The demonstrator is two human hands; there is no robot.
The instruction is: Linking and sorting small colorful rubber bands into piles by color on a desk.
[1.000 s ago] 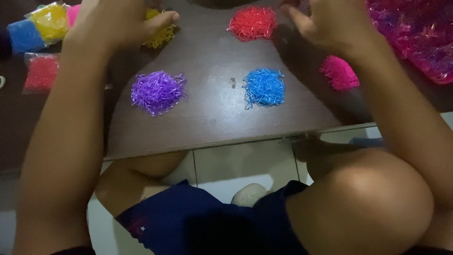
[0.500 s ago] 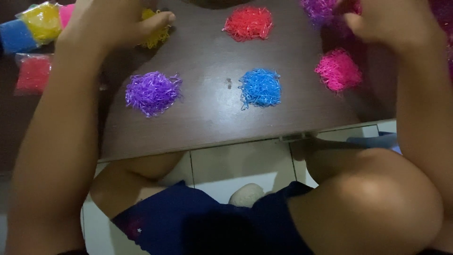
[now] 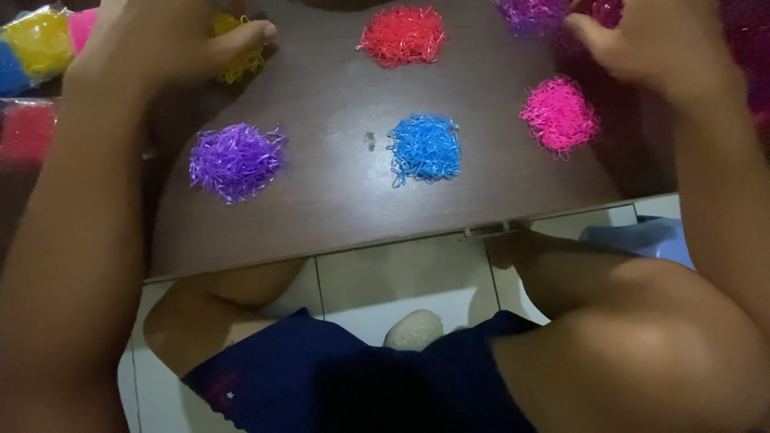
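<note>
Since half a second ago our right hand point(image 3: 658, 48) has drawn back toward the far right corner of the dark wooden counter point(image 3: 337, 216), so the sorting goes on at the mixed violet-and-red heap of thin plastic loops point(image 3: 537, 12). That heap lies just beside its fingers point(image 3: 585, 32), which are bunched together. Our left hand point(image 3: 168, 40) rests on the yellow loop pile point(image 3: 237, 56), fingers curled over it; whether they grip, we cannot tell.
</note>
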